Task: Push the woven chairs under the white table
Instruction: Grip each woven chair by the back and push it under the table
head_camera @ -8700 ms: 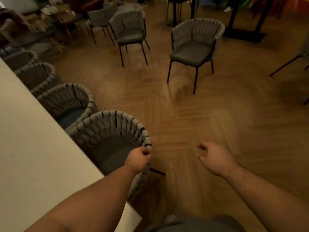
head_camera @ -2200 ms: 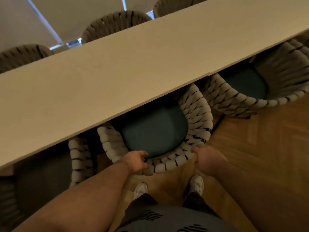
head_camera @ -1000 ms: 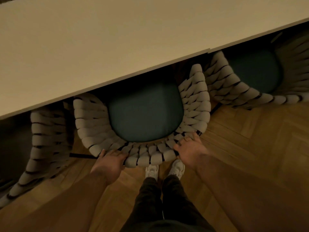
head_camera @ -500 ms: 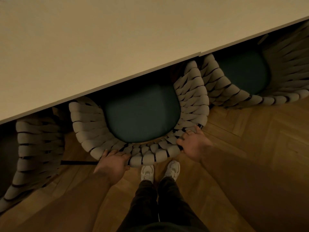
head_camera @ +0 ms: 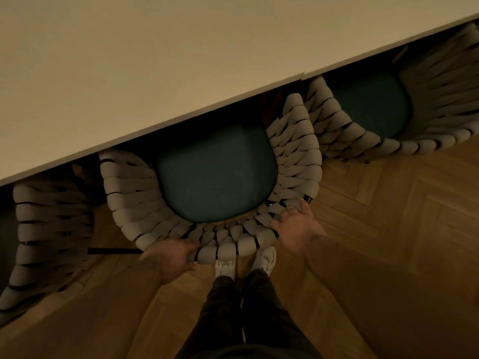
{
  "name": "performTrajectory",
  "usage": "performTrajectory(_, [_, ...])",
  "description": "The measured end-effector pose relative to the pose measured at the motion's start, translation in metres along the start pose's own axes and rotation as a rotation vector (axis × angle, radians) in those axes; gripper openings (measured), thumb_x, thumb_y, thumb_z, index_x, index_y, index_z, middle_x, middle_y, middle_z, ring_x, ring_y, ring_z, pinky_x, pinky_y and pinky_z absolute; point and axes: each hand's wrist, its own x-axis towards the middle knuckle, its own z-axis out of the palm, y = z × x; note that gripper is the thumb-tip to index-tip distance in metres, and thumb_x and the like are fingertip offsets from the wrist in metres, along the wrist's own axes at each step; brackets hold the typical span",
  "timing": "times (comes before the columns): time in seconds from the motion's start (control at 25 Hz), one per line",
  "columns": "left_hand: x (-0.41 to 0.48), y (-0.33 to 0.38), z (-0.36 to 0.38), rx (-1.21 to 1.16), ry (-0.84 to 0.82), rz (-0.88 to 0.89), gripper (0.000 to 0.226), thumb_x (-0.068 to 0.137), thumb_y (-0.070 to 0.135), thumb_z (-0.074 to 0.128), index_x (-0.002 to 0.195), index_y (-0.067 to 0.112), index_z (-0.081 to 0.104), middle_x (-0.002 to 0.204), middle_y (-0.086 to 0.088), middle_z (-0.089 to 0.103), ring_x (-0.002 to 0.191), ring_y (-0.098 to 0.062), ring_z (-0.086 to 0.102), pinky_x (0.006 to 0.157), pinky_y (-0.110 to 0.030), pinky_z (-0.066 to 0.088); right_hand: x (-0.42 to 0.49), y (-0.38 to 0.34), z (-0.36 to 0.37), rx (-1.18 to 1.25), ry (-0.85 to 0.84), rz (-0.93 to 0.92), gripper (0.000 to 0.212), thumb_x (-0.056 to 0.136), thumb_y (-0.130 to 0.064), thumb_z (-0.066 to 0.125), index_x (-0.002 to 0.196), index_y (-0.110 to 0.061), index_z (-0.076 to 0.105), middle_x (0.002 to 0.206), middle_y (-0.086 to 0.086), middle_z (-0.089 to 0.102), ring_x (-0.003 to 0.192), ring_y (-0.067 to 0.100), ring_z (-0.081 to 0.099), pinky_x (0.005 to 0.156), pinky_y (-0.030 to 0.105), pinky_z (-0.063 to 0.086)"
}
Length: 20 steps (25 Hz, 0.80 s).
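Head view: the bench (head_camera: 155, 60) runs slantwise across the top, white and bare where it shows. The middle chair (head_camera: 293, 161) sits with the front of its dark seat (head_camera: 215, 174) already under the bench edge, its woven back curving toward the person. Both hands are on that back rim, probably because it is the part nearest the body and pushing there sends the chair straight in.

The left hand (head_camera: 172, 257) is on the rim's lower left, fingers curled against the weave; whether it grips or only presses I cannot tell. The right hand (head_camera: 298, 231) lies flat and spread on the rim's lower right, fingertips on the straps, holding nothing. Both forearms reach forward and down, either side of the legs, with the shoes (head_camera: 225, 265) just behind the chair.

A second chair (head_camera: 350, 136) on the right touches the first; a third (head_camera: 49, 229) stands left, slightly apart. Both are partly under the bench.
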Motion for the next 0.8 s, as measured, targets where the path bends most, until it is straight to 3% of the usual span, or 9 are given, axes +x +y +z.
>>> performTrajectory(0.28, [0.006,0.002,-0.005,-0.058,0.089,0.051,0.065,0.097,0.056,0.059,0.157,0.041,0.036,0.156,0.014,0.046,0.138,-0.015,0.045,0.113,-0.033,0.037,0.004,0.013,-0.007,0.009,-0.046,0.034,0.055,0.103,-0.029,0.047,0.156,-0.026,0.033,0.160,0.015,0.038,0.152,0.038,0.025,0.122,0.069,0.001])
performTrajectory(0.48, [0.015,0.004,-0.011,-0.087,0.154,-0.012,0.065,0.095,0.056,0.062,0.154,0.046,0.037,0.149,0.006,0.054,0.133,-0.017,0.050,0.111,-0.035,0.040,0.020,0.027,-0.021,-0.001,0.039,0.070,0.053,0.105,-0.023,0.042,0.157,-0.025,0.035,0.161,0.014,0.038,0.153,0.036,0.025,0.123,0.067,0.001])
performTrajectory(0.8, [0.022,0.015,-0.013,-0.025,0.197,-0.103,0.061,0.093,0.051,0.066,0.150,0.048,0.043,0.146,0.010,0.057,0.133,-0.016,0.049,0.119,-0.042,0.027,0.019,0.017,-0.019,0.026,0.087,0.145,0.055,0.102,-0.021,0.045,0.157,-0.020,0.035,0.157,0.018,0.040,0.150,0.038,0.029,0.122,0.069,0.001])
